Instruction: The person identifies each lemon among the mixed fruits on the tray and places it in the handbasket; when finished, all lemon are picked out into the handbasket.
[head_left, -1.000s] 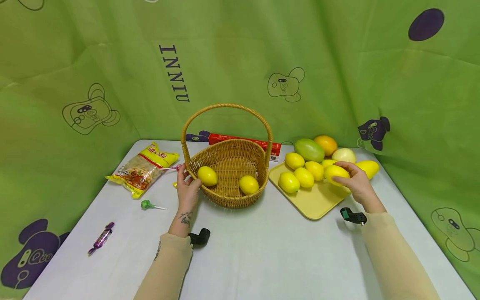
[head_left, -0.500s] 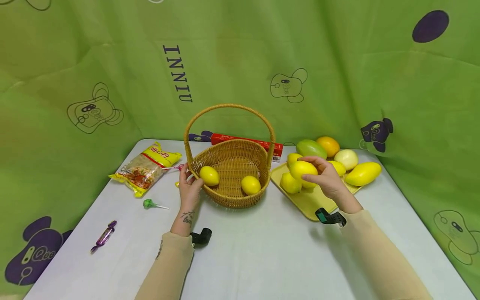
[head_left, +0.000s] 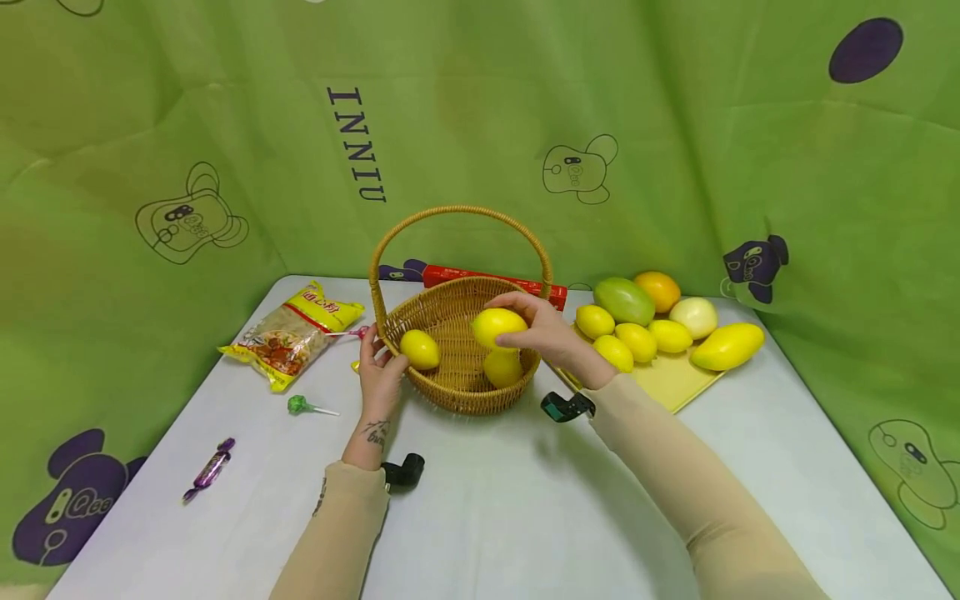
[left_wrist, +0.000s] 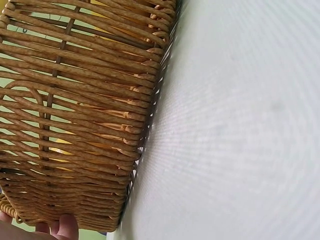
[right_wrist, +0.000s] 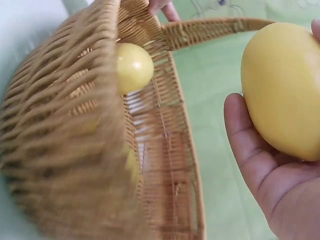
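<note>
My right hand (head_left: 555, 335) holds a yellow lemon (head_left: 497, 327) over the wicker basket (head_left: 461, 402), thumb and fingers around the fruit. The right wrist view shows that lemon (right_wrist: 282, 90) large, apart from the basket. Inside the basket lie two more lemons, one at the left (head_left: 420, 349) and one at the right (head_left: 503, 370), the latter partly covered by the held fruit. At the basket's left rim, my left hand (head_left: 381, 385) grips the edge with its thumb near the rim. The left wrist view catches its fingertips (left_wrist: 68, 227) against the woven side.
To the right, a yellow tray (head_left: 682, 385) bears several lemons; a green mango (head_left: 624, 301), an orange fruit (head_left: 658, 292) and a yellow mango (head_left: 727, 347) are around it. At left lie a noodle bag (head_left: 292, 333), a green lollipop (head_left: 298, 405) and a purple candy (head_left: 209, 470). A red box (head_left: 450, 275) stands behind the basket.
My right hand has carried the lemon leftward from above the tray to over the basket. The left hand has stayed at the basket's rim.
</note>
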